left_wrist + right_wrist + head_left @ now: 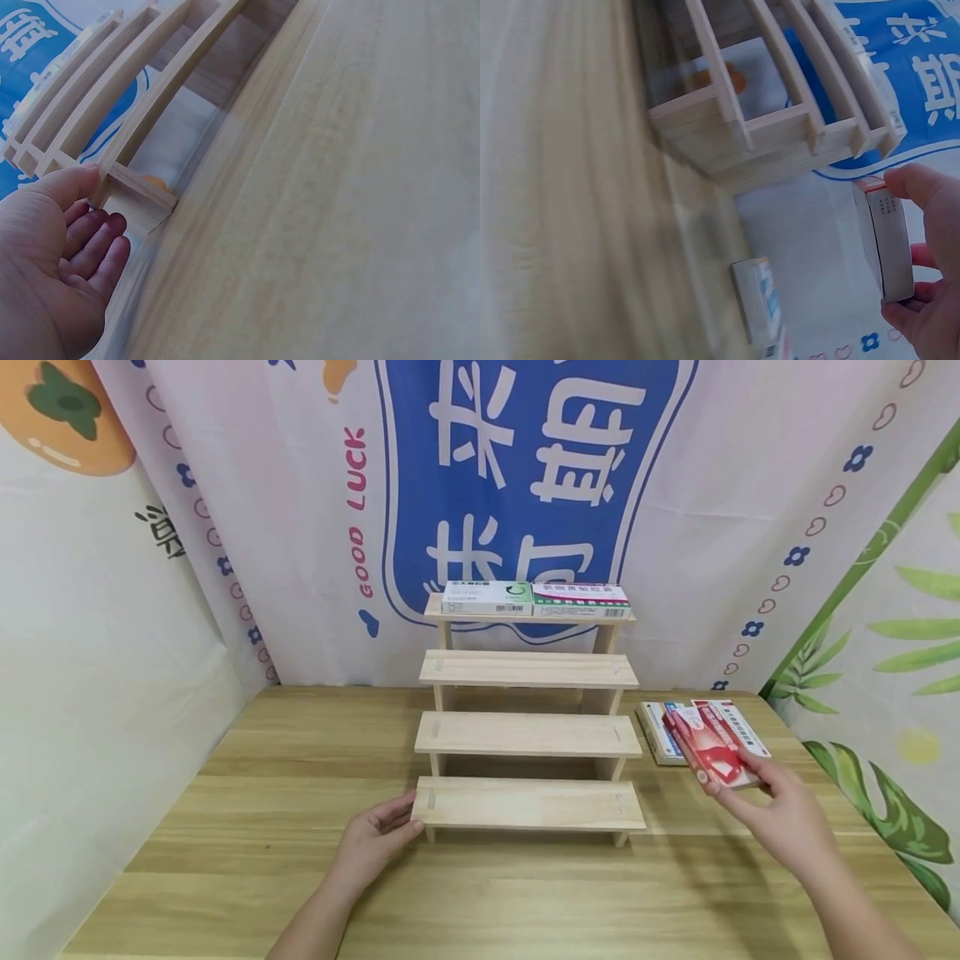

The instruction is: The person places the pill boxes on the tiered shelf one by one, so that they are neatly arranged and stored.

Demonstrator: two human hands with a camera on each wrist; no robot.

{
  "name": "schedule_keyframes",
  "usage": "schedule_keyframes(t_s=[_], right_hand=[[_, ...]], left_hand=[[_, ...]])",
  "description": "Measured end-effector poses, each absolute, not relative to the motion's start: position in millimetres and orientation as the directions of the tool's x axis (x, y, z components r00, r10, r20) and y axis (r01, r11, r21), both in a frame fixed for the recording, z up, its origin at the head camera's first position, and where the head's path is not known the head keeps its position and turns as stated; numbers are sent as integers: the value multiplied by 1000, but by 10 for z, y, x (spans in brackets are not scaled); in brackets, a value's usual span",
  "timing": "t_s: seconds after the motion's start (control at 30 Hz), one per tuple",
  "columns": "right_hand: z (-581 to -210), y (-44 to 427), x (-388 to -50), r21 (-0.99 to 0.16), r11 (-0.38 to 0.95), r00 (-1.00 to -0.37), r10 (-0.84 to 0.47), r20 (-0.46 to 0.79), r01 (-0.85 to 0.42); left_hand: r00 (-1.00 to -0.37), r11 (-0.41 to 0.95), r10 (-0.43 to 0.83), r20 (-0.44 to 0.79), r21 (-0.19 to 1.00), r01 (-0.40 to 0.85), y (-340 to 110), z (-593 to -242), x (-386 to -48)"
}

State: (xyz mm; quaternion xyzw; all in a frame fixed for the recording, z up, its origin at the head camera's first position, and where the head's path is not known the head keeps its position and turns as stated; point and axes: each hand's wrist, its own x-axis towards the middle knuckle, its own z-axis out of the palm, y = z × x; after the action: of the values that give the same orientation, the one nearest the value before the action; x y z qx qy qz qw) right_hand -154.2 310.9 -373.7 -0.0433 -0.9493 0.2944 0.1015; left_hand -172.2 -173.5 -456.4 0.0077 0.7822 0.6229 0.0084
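Observation:
A red medicine box [708,747] is held up by my right hand [783,810], thumb at one edge and fingers at the other. In the right wrist view the same box [885,240] shows its pale side, raised off the table. My left hand [375,839] grips the left end of the lowest step of a wooden step shelf [528,803]. The left wrist view has the thumb of that hand [56,255] on the step's edge, with the other fingers curled below. On the top step lie a white-and-green box [487,597] and a white-and-magenta box [581,600], side by side.
Right of the shelf, a white-and-blue box [660,735] and a white-and-red box [738,727] lie on the wooden table [285,827], partly behind the held box. A printed cloth [315,527] hangs behind the shelf. The three lower steps carry nothing.

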Motion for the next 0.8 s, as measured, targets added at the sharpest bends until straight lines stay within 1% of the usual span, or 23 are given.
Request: schedule_keyframes(t_s=[0.2, 0.33, 0.43, 0.57, 0.8], right_hand=[[-3453, 3029, -1675, -601, 799, -980, 92, 179, -35], [-3273, 2914, -1770, -596, 799, -978, 50, 201, -81], [-3148, 2794, -1852, -572, 811, -975, 10, 220, -120], [-3030, 2617, -1978, -558, 815, -979, -51, 196, -155], [-2912, 2302, -2194, -587, 787, -981, -146, 125, -192]], left_hand=[[-1000, 219, 16, -9, 976, -6, -1729, -4562, -1720], [-1000, 222, 10, -7, 975, -5, -1724, -4558, -1713], [-1000, 225, 6, -7, 974, -5, -1726, -4558, -1702], [-1000, 229, 5, -7, 973, -6, -1733, -4567, -1694], [-1000, 236, 10, -21, 972, -18, -1727, -4561, -1709]])
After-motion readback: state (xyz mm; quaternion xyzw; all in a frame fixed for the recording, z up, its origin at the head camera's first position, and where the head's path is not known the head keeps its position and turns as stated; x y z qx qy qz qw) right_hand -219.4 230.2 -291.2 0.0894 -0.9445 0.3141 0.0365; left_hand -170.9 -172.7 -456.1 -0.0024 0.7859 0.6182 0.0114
